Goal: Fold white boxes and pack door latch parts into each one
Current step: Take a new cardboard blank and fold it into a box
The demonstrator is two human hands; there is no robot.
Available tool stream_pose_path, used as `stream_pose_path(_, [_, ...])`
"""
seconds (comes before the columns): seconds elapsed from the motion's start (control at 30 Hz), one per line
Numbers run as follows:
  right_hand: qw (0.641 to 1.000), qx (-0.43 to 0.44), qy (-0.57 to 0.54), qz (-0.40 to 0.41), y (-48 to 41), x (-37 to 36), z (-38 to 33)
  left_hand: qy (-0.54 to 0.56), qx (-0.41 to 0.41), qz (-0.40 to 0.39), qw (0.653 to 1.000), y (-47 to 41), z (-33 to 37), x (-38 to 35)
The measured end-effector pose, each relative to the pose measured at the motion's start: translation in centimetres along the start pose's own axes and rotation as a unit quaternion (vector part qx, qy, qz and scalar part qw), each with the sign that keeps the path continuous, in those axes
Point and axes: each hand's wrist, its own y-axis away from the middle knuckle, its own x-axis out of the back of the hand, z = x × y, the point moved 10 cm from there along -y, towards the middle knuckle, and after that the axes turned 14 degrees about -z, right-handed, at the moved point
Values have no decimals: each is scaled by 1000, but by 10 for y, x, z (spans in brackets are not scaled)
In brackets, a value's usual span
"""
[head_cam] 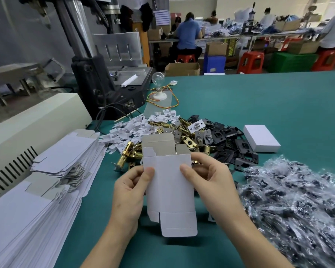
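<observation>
1 unfolded white box (pixel 170 188) hangs above the desk (pixel 259 97), centred before you. Your left hand (pixel 132 188) pinches its left edge and your right hand (pixel 207 176) its right edge, both equally near. Its long axis runs away from you, top flaps toward the latch parts (pixel 182 136) just beyond.

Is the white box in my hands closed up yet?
Open. The white box has flaps sticking out unfolded at both ends, grey inside showing.
</observation>
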Motion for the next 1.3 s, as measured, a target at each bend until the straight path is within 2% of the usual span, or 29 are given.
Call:
stream_pose_path(0.13, [999,21,-16,-34,-2,-11,-5,5,-8,26,1000,1,1,3])
stream_pose_path(0.33, [999,35,8,-18,1,-9,-6,-48,-100,14,994,8,26,-4])
stream_pose_path(0.47, [999,36,30,-11,1,-7,-6,-41,-87,-37,995,8,25,-16])
stream_pose_path(0.73, [999,19,40,-17,-2,-3,0,-29,-80,-77,993,9,23,-23])
stream_pose_path(0.97, [997,-4,64,-48,-3,-7,2,-59,-91,-32,994,8,28,-15])
stream_pose_path(1.3, [995,-14,82,-54,-3,-8,0,-131,-118,-29,984,10,38,-16])
